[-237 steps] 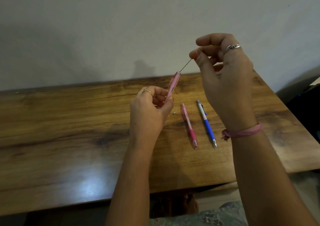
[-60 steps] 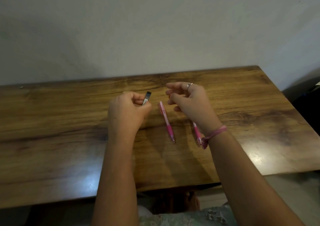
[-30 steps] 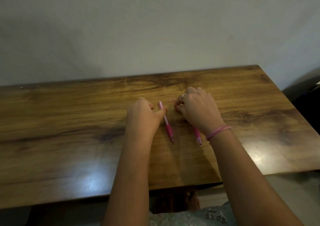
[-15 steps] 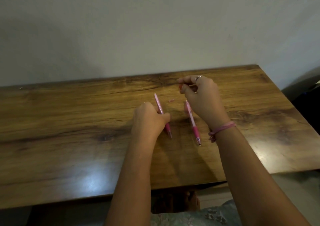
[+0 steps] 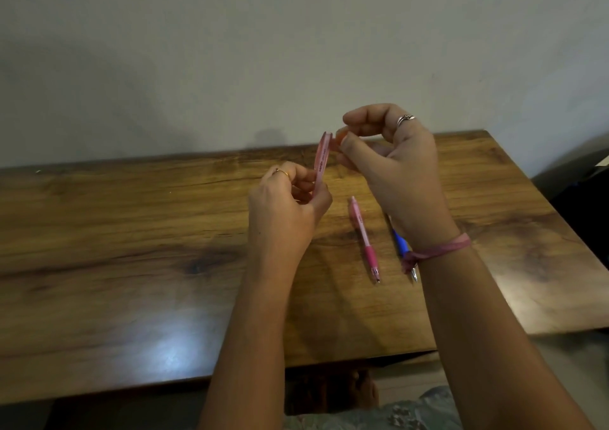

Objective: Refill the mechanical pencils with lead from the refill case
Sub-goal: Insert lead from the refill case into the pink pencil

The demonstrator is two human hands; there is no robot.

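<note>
My left hand [image 5: 283, 209] grips a pale pink mechanical pencil [image 5: 321, 159] by its lower half and holds it upright above the table, top end up. My right hand [image 5: 392, 166] is raised beside that top end. Its thumb and forefinger are pinched on a small pinkish pencil cap [image 5: 339, 137], almost touching the pencil. A second pink pencil [image 5: 362, 235] with a darker pink grip lies on the wooden table [image 5: 131, 248]. A blue pencil [image 5: 401, 245] lies to its right, mostly hidden under my right wrist. The refill case is not visible.
A plain wall stands right behind the table's far edge. The table's right edge [image 5: 540, 195] runs diagonally, with dark objects beyond it. The near edge is close to my lap, and a foot shows underneath.
My left hand has lifted the pink pencil off the table and stood it upright. My right hand rose and moved left, bringing its pinched fingertips to the pencil's top.
</note>
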